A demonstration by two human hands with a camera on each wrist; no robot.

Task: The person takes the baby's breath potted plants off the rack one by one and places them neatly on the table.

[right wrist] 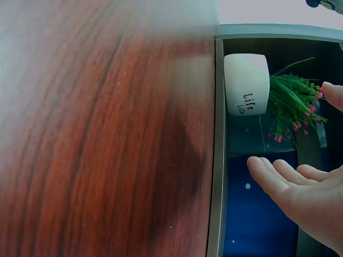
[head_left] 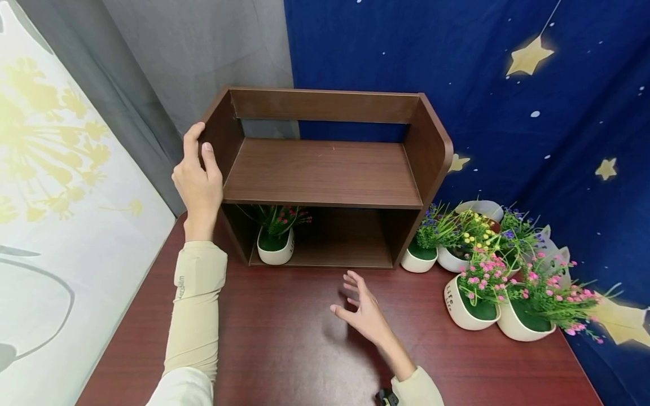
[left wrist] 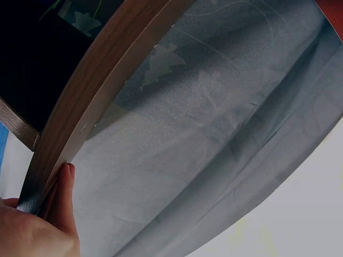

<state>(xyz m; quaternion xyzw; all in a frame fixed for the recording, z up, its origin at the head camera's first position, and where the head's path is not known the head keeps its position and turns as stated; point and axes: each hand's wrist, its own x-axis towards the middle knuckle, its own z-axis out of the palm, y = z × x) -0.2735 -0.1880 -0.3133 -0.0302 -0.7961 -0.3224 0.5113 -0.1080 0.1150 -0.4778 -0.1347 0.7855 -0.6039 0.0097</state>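
A brown wooden two-tier shelf (head_left: 325, 172) stands on the table. My left hand (head_left: 199, 183) holds the upper edge of its left side panel; in the left wrist view, the thumb and fingers of that hand (left wrist: 37, 230) lie on either side of the panel (left wrist: 80, 101). Inside the lower tier, at the left, sits a white pot (head_left: 276, 248) with green leaves and small red-pink flowers. The pot (right wrist: 246, 85) bears the word "Life" in the right wrist view. In front of the shelf, my right hand (head_left: 367, 316) hovers above the table with fingers spread, touching nothing.
Several white potted plants cluster right of the shelf, including a pink-flowered pot (head_left: 469, 307) and a blue-flowered pot (head_left: 418, 260) close against its side panel. A patterned white cloth (head_left: 76, 169) hangs at left. A blue star curtain (head_left: 508, 124) hangs behind the dark red table (head_left: 284, 338).
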